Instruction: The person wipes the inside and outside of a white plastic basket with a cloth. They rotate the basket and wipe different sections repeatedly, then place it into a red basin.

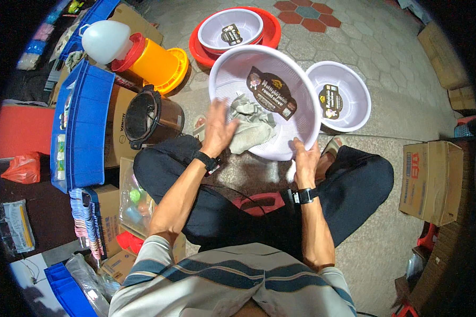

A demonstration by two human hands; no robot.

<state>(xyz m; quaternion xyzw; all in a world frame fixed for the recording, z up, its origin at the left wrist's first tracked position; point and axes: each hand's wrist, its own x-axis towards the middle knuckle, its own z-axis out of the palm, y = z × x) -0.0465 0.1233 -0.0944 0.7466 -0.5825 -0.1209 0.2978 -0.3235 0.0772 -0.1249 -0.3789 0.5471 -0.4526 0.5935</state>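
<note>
A large pale lilac plastic sieve (pixel 303 115) is tilted in front of me. My right hand (pixel 306 160) grips its near right rim, thumb on the inner side. At the left rim is my left hand (pixel 219 128), slightly blurred, fingers spread and nothing held in them. A crumpled grey-green cloth (pixel 250 132) lies inside the sieve, close to the left thumb. A dark printed label (pixel 271 93) is on the sieve's inner wall. To the right, a smaller sieve (pixel 351 107) with a similar label rests on the floor, partly behind the large one.
Beyond the large sieve, a red basin (pixel 273 29) holds a stacked lilac sieve (pixel 210 33). On the left stand a dark pot (pixel 168 119), a yellow-and-red feeder (pixel 156 59), a white jug-like container (pixel 105 41) and a blue bin (pixel 85 130). A cardboard box (pixel 432 182) sits right.
</note>
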